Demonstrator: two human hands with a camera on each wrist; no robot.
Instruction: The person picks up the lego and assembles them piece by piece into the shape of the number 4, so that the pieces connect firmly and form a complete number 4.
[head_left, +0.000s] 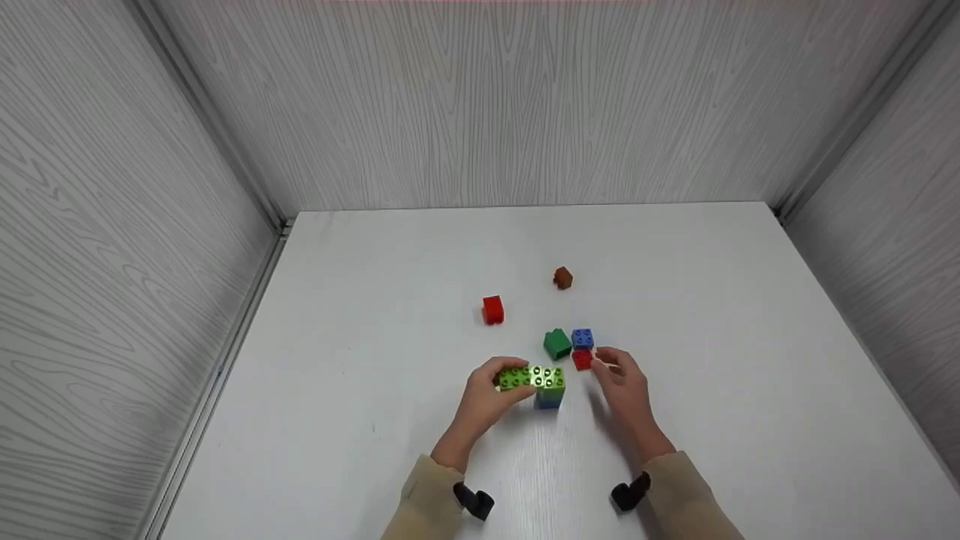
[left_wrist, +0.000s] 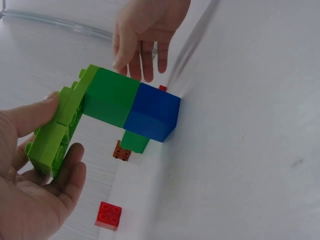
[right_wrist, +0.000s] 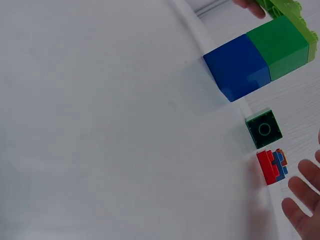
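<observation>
Left hand (head_left: 481,395) had thumb and fingers pinching the lime-green bricks (left_wrist: 48,150) of a stepped build. Right hand (head_left: 624,386) had loose, unclosed fingers, gripping nothing; the near red brick (head_left: 582,361) sat just beside those fingertips, contact not certain. Step in hand, best judgement: left steadied the build, right lined up on a loose brick. Next move seemed to call for a thumb-and-finger pinch on that red brick, clear of the small blue brick (head_left: 583,337) right behind it.

Build: lime-green layer with studs up inside the left grip; a dark green brick (left_wrist: 111,98) and a blue brick (left_wrist: 151,112) stacked under the end away from the left palm, glossy, smooth-sided. Couldn't tell if its foot met the table. Loose green brick (head_left: 557,344) lay between the two hands' fingers, slightly beyond; far red brick (head_left: 493,310) ahead of left fingers; brown brick (head_left: 562,278) farthest out.
</observation>
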